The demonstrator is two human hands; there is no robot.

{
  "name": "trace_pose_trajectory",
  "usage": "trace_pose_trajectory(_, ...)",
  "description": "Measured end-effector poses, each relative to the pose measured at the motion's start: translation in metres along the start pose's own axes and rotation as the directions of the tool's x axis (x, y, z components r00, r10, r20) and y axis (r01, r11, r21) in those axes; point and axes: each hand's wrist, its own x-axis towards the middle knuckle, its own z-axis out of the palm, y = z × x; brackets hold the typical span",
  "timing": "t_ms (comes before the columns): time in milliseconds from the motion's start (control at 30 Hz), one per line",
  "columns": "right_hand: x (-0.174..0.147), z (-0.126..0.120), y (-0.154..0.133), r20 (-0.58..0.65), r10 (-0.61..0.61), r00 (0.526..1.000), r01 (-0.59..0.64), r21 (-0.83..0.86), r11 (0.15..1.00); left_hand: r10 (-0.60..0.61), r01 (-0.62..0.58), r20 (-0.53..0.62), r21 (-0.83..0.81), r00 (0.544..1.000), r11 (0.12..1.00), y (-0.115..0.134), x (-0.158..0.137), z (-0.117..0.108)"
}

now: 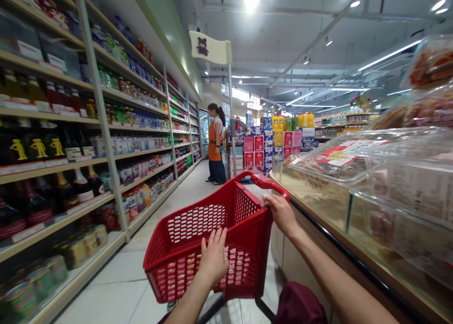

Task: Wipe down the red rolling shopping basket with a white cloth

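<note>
A red plastic shopping cart [244, 229] with a perforated basket stands in front of me, turned sideways in the aisle. My left hand [214, 258] lies against the near side wall of the basket, its fingers stretched out over the upper edge. At the handle end, my right hand [281, 213] is closed on a small white cloth [265, 199], mostly covered by the fingers, and presses at the basket's corner just below the red handle [271, 183]. Through the holes, no goods show inside the basket.
Shelves [141, 126] of bottles and cans line the left side. To the right is a glass-edged display counter [318, 211] with clear plastic food boxes [339, 154]. A person in an orange apron [215, 142] stands farther down the aisle, near stacked cartons [254, 152] and a post with a sign [210, 48].
</note>
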Motion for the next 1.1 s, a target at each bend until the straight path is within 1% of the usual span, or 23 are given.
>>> trace_pose_trajectory(67,-0.007,0.005,-0.011,-0.004,-0.021,1.000,0.021,0.021,1.000,-0.007,0.007,0.003,0.003,1.000,1.000,0.007,0.001,0.001)
trace_pose_trajectory(133,-0.017,0.014,-0.032,0.058,-0.136,0.989,0.132,0.071,0.989,-0.019,0.019,0.007,0.018,1.000,1.000,0.012,0.002,0.003)
trace_pose_trajectory(167,-0.022,0.018,-0.044,0.101,-0.203,0.974,0.194,0.098,0.976,-0.023,0.023,0.011,0.025,1.000,0.999,0.013,0.002,0.004)
trace_pose_trajectory(200,-0.026,0.022,-0.054,0.143,-0.251,0.957,0.236,0.118,0.965,-0.024,0.024,0.015,0.030,1.000,0.999,0.014,0.002,0.006)
trace_pose_trajectory(233,-0.029,0.025,-0.061,0.183,-0.275,0.944,0.255,0.126,0.959,-0.022,0.022,0.017,0.031,1.000,0.999,0.014,0.001,0.007)
trace_pose_trajectory(267,-0.030,0.026,-0.066,0.218,-0.279,0.935,0.257,0.124,0.958,-0.019,0.019,0.015,0.030,1.000,0.999,0.013,0.001,0.008)
trace_pose_trajectory(333,-0.030,0.025,-0.066,0.273,-0.254,0.928,0.235,0.102,0.967,-0.013,0.012,0.006,0.028,1.000,1.000,0.012,0.000,0.010)
trace_pose_trajectory(433,-0.023,0.017,-0.051,0.314,-0.207,0.926,0.201,0.054,0.978,-0.015,0.015,-0.009,0.025,1.000,1.000,0.011,-0.001,0.011)
trace_pose_trajectory(533,-0.018,0.010,-0.036,0.272,-0.116,0.955,0.123,-0.008,0.992,-0.012,0.012,-0.013,0.005,1.000,1.000,0.013,0.000,0.012)
trace_pose_trajectory(600,-0.022,0.014,-0.036,0.215,-0.053,0.975,0.062,-0.039,0.997,-0.004,0.004,-0.015,0.001,1.000,1.000,0.014,0.000,0.013)
trace_pose_trajectory(667,-0.031,0.025,-0.048,0.180,-0.037,0.983,0.045,-0.040,0.998,-0.006,0.007,-0.020,0.014,1.000,1.000,0.015,0.000,0.015)
trace_pose_trajectory(800,-0.055,0.061,-0.089,0.175,-0.126,0.976,0.122,0.029,0.992,-0.011,0.010,0.009,0.043,1.000,0.999,0.013,0.000,0.015)
trace_pose_trajectory(867,-0.060,0.071,-0.101,0.167,-0.136,0.977,0.128,0.057,0.990,-0.002,0.001,0.024,0.048,1.000,0.999,0.009,-0.001,0.014)
trace_pose_trajectory(900,-0.059,0.071,-0.101,0.163,-0.136,0.977,0.126,0.070,0.990,0.001,-0.002,0.023,0.052,1.000,0.999,0.006,-0.002,0.014)
trace_pose_trajectory(967,-0.053,0.061,-0.089,0.148,-0.125,0.981,0.113,0.088,0.990,0.008,-0.008,0.007,0.060,1.000,0.998,0.001,-0.004,0.014)
trace_pose_trajectory(1033,-0.042,0.043,-0.065,0.104,-0.068,0.992,0.061,0.071,0.996,0.008,-0.008,-0.009,0.054,1.000,0.999,-0.002,-0.006,0.014)
trace_pose_trajectory(1100,-0.029,0.023,-0.037,0.033,0.029,0.999,-0.030,0.027,0.999,0.008,-0.008,-0.018,0.034,1.000,0.999,-0.004,-0.007,0.014)
